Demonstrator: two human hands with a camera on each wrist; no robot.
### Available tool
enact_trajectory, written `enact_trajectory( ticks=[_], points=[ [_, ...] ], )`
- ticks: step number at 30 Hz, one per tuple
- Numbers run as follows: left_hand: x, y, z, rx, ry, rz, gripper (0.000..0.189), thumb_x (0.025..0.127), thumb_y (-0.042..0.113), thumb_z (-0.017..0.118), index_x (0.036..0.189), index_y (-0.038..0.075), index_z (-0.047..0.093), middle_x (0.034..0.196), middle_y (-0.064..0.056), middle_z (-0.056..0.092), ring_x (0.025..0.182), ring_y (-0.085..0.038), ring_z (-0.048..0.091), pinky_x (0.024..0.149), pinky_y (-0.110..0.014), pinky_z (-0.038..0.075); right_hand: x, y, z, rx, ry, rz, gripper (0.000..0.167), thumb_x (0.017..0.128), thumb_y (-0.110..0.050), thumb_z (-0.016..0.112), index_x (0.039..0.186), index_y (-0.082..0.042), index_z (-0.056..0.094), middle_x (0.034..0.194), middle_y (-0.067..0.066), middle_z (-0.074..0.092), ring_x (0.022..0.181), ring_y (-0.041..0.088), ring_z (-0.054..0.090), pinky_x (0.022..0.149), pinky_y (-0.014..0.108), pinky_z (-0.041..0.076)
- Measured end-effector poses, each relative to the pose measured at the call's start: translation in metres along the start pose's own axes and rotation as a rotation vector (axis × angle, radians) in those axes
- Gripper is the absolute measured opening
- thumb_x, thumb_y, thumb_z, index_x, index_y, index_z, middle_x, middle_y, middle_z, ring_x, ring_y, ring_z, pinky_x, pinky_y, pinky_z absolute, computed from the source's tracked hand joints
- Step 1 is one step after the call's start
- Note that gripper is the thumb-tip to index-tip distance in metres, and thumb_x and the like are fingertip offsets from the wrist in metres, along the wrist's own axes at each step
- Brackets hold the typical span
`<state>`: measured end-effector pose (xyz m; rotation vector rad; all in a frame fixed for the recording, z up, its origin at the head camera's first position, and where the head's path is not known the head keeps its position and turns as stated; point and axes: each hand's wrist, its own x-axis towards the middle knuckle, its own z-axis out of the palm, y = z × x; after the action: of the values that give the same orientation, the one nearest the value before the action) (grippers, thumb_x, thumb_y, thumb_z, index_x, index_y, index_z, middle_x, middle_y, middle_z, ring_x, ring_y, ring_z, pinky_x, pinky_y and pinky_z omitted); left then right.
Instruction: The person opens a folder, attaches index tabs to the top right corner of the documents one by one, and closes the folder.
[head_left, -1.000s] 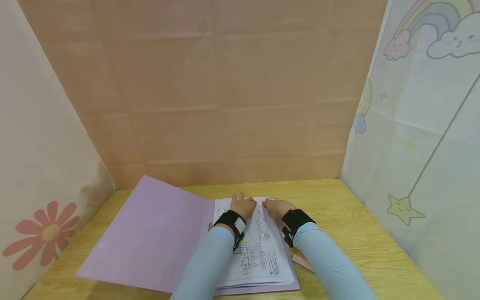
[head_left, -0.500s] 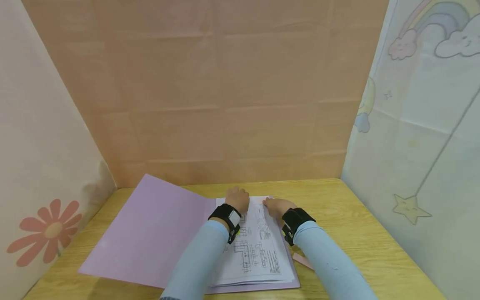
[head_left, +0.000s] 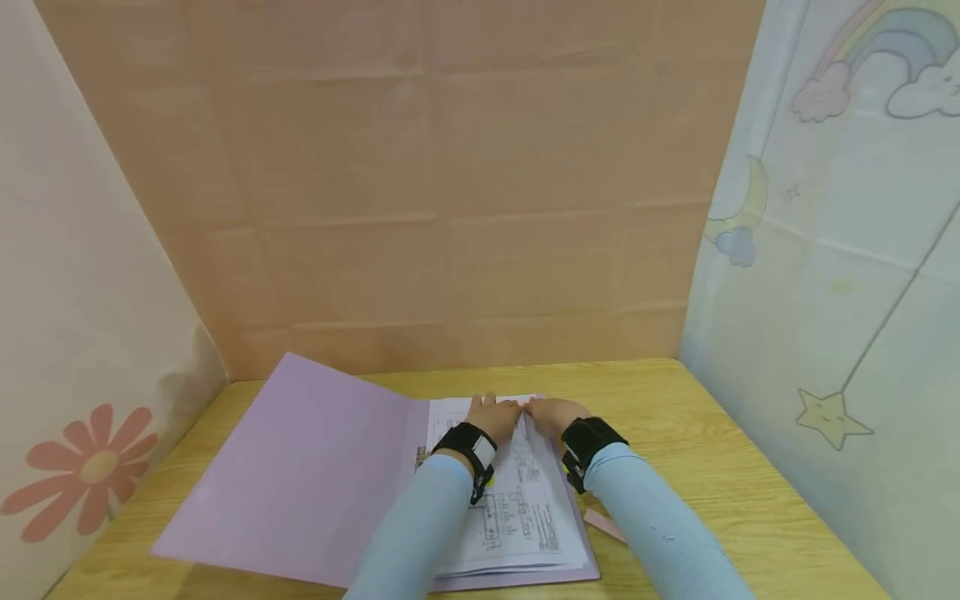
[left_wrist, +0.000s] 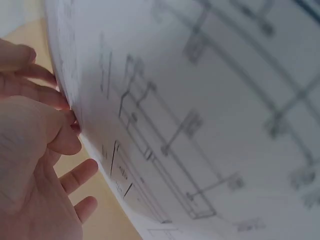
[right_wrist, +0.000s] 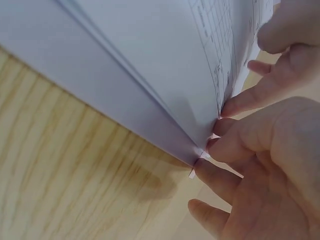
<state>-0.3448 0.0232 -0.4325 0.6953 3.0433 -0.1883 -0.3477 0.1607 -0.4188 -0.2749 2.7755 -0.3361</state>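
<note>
A lilac folder (head_left: 300, 475) lies open, its cover turned to the left. On its right side is a stack of paper sheets (head_left: 525, 533) printed with technical drawings. At the far edge of the stack my left hand (head_left: 493, 417) pinches the top sheet with thumb and fingertip, two other fingers spread in the left wrist view. Close beside it, my right hand (head_left: 557, 416) pinches the far right corner, where a small pinkish strip (right_wrist: 192, 173) pokes out by the fingertips in the right wrist view. Between both hands the sheet rises in a ridge.
A flat pink strip (head_left: 604, 526) lies on the wooden table (head_left: 720, 483) right of the folder, partly behind the right sleeve. A brown paper-like backdrop (head_left: 450, 208) stands along the far table edge. Pale decorated panels (head_left: 862, 292) flank both sides.
Half a second ago my left hand was further left and curled over the sheet; now it is back beside the right hand, pinching the edge. The right hand stays at the corner.
</note>
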Motion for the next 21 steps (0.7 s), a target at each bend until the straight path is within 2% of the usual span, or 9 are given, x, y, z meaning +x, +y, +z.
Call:
enact_trajectory(
  ticks=[3,8,11,15,21],
  points=[
    [0.000,-0.005,-0.001,-0.022,-0.013,-0.006,0.037,0.102,0.024,0.047,0.138,0.032,0.053,0.142,0.013,0.051,0.135,-0.028,0.039,0.107,-0.050,0.029,0.002,0.000,0.000,-0.015,0.003,-0.023,0.041,0.105,-0.012,0.036,0.145,-0.005,0.041,0.148,0.018,0.041,0.136,0.035,0.040,0.111,0.050,0.031],
    [0.004,-0.010,0.006,-0.040,-0.006,-0.021,0.037,0.101,0.023,0.049,0.137,0.033,0.054,0.142,0.014,0.052,0.131,-0.029,0.042,0.104,-0.051,0.030,0.005,0.000,0.002,0.005,0.013,-0.052,0.039,0.102,-0.005,0.043,0.141,-0.003,0.045,0.142,0.017,0.048,0.128,0.032,0.048,0.109,0.049,0.035],
    [0.002,-0.009,0.006,-0.037,0.001,-0.020,0.037,0.102,0.023,0.048,0.137,0.032,0.054,0.142,0.013,0.051,0.129,-0.030,0.044,0.104,-0.052,0.030,0.007,0.001,0.002,0.018,0.016,-0.063,0.037,0.100,-0.001,0.045,0.137,-0.003,0.050,0.133,0.015,0.055,0.116,0.028,0.054,0.104,0.047,0.040],
    [-0.006,-0.003,0.000,-0.053,-0.007,-0.024,0.038,0.102,0.022,0.047,0.139,0.031,0.052,0.144,0.014,0.049,0.131,-0.030,0.043,0.108,-0.053,0.028,0.006,0.003,-0.005,-0.001,0.013,-0.075,0.035,0.098,0.002,0.047,0.131,-0.003,0.057,0.124,0.014,0.060,0.104,0.026,0.057,0.097,0.045,0.046],
    [-0.006,0.001,-0.006,-0.075,-0.044,-0.028,0.040,0.103,0.023,0.045,0.142,0.032,0.048,0.146,0.015,0.047,0.130,-0.029,0.042,0.107,-0.052,0.027,0.007,0.001,-0.014,-0.091,0.102,-0.127,0.032,0.101,-0.005,0.045,0.130,-0.002,0.058,0.130,0.015,0.059,0.121,0.033,0.055,0.104,0.046,0.042]
  ],
)
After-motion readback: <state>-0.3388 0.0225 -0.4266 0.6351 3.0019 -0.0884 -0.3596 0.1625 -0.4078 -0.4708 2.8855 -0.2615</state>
